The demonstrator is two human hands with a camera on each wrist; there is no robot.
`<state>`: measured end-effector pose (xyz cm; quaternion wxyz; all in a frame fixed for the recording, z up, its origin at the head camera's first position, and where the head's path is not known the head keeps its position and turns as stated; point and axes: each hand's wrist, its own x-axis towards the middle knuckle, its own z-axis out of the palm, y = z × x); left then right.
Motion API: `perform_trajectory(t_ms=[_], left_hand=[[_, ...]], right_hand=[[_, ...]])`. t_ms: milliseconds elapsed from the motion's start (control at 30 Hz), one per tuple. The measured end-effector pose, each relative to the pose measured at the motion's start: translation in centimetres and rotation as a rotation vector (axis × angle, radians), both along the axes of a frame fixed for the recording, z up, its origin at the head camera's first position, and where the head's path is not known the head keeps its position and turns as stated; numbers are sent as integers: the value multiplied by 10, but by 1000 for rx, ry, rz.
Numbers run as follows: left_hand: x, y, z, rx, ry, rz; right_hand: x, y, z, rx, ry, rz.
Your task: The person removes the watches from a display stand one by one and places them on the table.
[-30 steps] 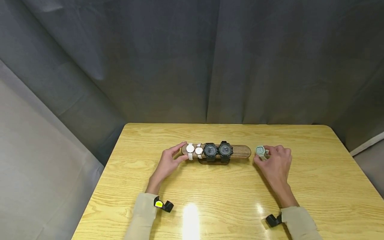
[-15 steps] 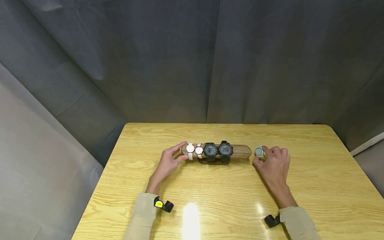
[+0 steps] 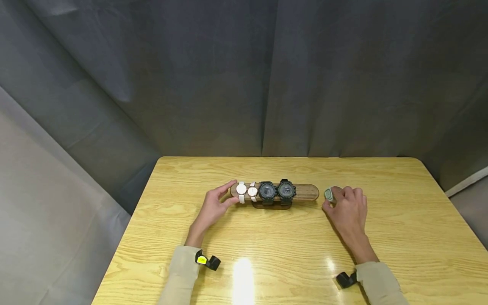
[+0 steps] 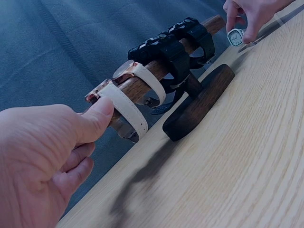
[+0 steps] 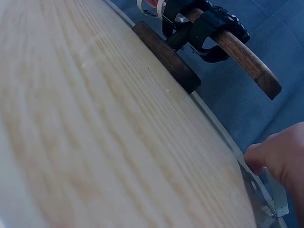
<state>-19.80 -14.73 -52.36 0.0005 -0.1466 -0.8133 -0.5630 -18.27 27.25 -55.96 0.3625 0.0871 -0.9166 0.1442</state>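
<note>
My left hand (image 3: 214,206) grips the left end of a wooden watch stand (image 3: 306,192), its thumb against the outermost strap in the left wrist view. Along the bar sit a white-strapped watch (image 3: 242,189), a smaller white-strapped watch (image 3: 252,192), and two chunky black watches, one in the middle (image 3: 267,191) and one to its right (image 3: 286,190). Just off the bar's bare right end, my right hand (image 3: 348,210) pinches a pale green watch (image 3: 329,194) between thumb and fingers. In the right wrist view, only part of that hand (image 5: 285,161) and a bit of strap (image 5: 279,194) show.
The stand's dark base (image 4: 199,103) rests on a light wooden table (image 3: 274,245). A grey curtain (image 3: 213,84) hangs behind the table's far edge. Black wrist cameras sit at the left cuff (image 3: 214,262) and right cuff (image 3: 345,280).
My right hand has shifted slightly left with the pale green watch, whose face has turned more to the left. The left hand and the stand stay in place.
</note>
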Motion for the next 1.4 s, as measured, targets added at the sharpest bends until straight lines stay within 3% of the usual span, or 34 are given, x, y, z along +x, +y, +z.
perform_trajectory(t_ms=[600, 1400], left_hand=[[1, 0, 2, 3, -4, -2], [2, 1, 1, 7, -18, 18]], right_hand=[[-2, 4, -6, 59, -14, -40], [0, 3, -6, 7, -33, -33]])
